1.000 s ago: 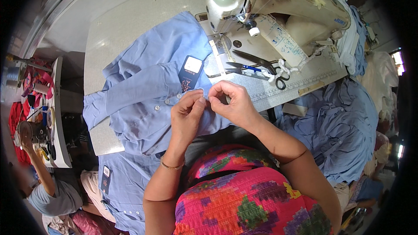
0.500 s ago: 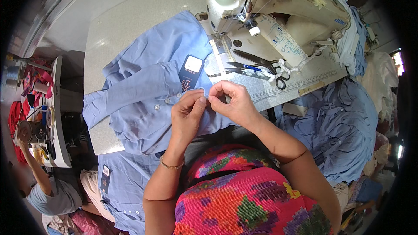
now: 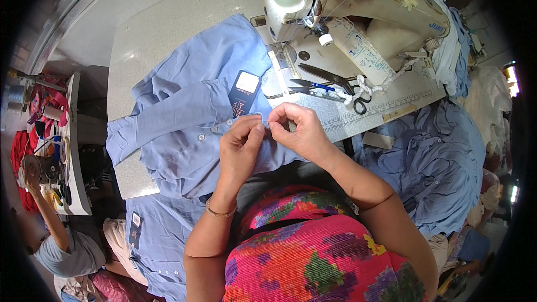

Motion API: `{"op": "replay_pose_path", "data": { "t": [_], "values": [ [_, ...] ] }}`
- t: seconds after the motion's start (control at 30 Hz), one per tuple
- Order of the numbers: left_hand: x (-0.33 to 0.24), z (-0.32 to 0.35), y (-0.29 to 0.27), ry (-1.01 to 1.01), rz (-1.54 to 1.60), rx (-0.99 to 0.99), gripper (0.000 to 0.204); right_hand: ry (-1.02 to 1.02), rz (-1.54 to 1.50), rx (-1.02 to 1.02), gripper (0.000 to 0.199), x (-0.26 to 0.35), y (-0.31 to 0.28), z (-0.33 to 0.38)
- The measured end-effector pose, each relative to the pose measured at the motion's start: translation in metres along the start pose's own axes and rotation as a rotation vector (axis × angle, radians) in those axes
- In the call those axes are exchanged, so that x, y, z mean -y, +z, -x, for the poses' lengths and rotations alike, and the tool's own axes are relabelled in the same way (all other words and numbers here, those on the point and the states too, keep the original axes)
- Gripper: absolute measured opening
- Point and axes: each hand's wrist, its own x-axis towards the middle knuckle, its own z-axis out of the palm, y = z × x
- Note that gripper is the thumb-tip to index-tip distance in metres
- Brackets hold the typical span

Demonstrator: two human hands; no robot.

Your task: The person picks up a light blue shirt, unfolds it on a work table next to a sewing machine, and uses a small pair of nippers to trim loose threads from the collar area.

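Observation:
A light blue shirt (image 3: 190, 112) lies spread on the sewing table, a dark hang tag (image 3: 243, 94) with a white patch on it. My left hand (image 3: 240, 148) and my right hand (image 3: 296, 131) meet at the shirt's near edge, both pinching the cloth between thumb and fingers. A bracelet sits on my left wrist. What lies between the fingertips is too small to make out.
A cream sewing machine (image 3: 341, 0) stands at the back. Black scissors (image 3: 330, 85) lie on its bed by a ruler strip. More blue garments (image 3: 430, 156) pile at the right and at lower left (image 3: 151, 235). Another person (image 3: 61, 246) works at a side table (image 3: 72, 151) at far left.
Both hands stay pinched on the shirt's edge; the fingers shift only slightly. The person at far left has moved a little.

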Motion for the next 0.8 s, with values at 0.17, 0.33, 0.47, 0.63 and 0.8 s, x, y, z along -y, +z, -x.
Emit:
{"op": "replay_pose_path", "data": {
  "t": [0.17, 0.33, 0.47, 0.63, 0.8],
  "values": [
    [-0.003, -0.002, 0.0, -0.052, 0.038, 0.006, 0.016, -0.278, 0.317, -0.111, 0.009, 0.012, 0.004, 0.004],
    [0.001, -0.004, 0.002, -0.109, 0.124, 0.039, 0.016, -0.032, 0.169, -0.051, 0.013, 0.002, -0.001, 0.005],
    [-0.002, -0.007, 0.001, -0.024, 0.136, 0.011, 0.018, 0.14, -0.145, 0.046, 0.016, -0.009, -0.014, 0.0],
    [-0.025, -0.018, 0.0, -0.019, -0.123, 0.127, 0.016, 0.158, -0.247, 0.109, 0.015, -0.012, -0.021, -0.004],
    [-0.019, -0.024, -0.005, -0.122, -0.102, 0.253, 0.016, 0.171, -0.322, 0.145, 0.012, -0.012, -0.022, -0.003]
  ]
}}
